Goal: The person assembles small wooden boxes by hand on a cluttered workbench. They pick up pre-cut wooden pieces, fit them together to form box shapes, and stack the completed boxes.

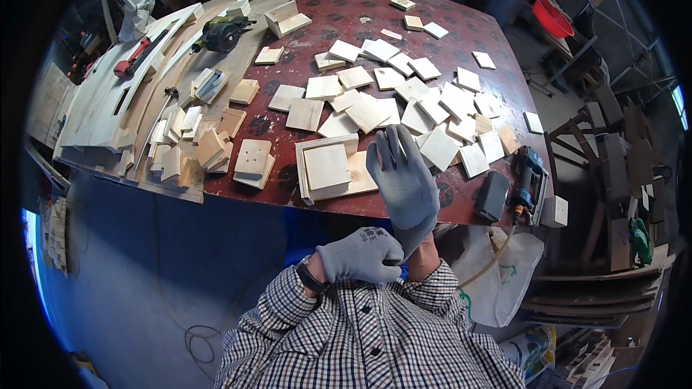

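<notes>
Grey glove (408, 198) on right hand (402, 176), near tabletop (468, 29) edge. Right grip empty, fingers straight up. Left hand (359, 254) has grip curled tight, seems to pinch cuff (413, 238); spot partly hidden. Glove looks light, soft, bendy; best hold, cuff.

Widest bare run of bench (346, 7): upper centre of frame, beyond scattered wood tiles (367, 112). Tiles block middle, just ahead of right hand (407, 187). Narrow lane lower left of centre, between wooden corner piece (305, 173) and stacked blocks (252, 158). Lower right: small gap between right hand and black block (494, 197); power tool (530, 175) stands beyond, hose (497, 257) hanging over edge. Left: offcuts (171, 163) crowd bench. Dark far right hard to judge.
</notes>
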A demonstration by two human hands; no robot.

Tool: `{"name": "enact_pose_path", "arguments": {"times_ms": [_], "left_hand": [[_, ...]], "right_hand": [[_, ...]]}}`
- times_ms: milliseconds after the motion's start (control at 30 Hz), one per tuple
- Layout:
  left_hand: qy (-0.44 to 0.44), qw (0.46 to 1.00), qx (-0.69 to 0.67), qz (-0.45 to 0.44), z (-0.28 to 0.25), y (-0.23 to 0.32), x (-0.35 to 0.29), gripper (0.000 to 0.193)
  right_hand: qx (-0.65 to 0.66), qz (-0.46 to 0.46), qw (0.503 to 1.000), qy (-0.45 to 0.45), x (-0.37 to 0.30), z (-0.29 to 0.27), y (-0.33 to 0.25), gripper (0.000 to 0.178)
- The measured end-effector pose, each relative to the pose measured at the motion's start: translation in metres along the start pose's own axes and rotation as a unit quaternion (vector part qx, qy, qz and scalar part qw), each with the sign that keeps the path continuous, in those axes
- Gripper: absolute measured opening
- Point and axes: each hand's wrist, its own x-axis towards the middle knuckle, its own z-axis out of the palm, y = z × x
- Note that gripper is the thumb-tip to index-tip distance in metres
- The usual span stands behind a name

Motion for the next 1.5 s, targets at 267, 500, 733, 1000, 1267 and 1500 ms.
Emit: {"name": "enact_pose_path", "arguments": {"times_ms": [267,500,733,1000,1267,1500], "left_hand": [[0.011,1.000,0.025,0.011,-0.001,0.001,0.003,0.029],[0.012,1.000,-0.008,0.000,-0.004,0.003,0.000,0.029],[0.017,1.000,0.005,0.005,-0.003,0.009,-0.005,0.028],[0.150,0.987,0.048,-0.016,0.002,0.000,-0.023,0.021],[0.584,0.747,0.195,-0.251,-0.028,-0.055,-0.076,0.069],[0.400,0.828,-0.084,-0.383,-0.032,-0.106,-0.072,0.092]], "right_hand": [[-0.306,-0.025,0.951,0.027,-0.009,0.002,-0.002,0.051],[-0.185,-0.008,0.975,0.125,0.002,-0.011,-0.002,0.056],[-0.189,0.090,0.976,0.064,0.007,0.029,0.017,0.081],[-0.438,0.139,0.864,0.205,0.013,-0.033,0.020,0.053],[-0.892,0.149,0.424,-0.037,0.031,-0.085,0.045,0.062],[-0.890,0.253,0.379,0.011,0.055,-0.076,0.079,0.075]]}}
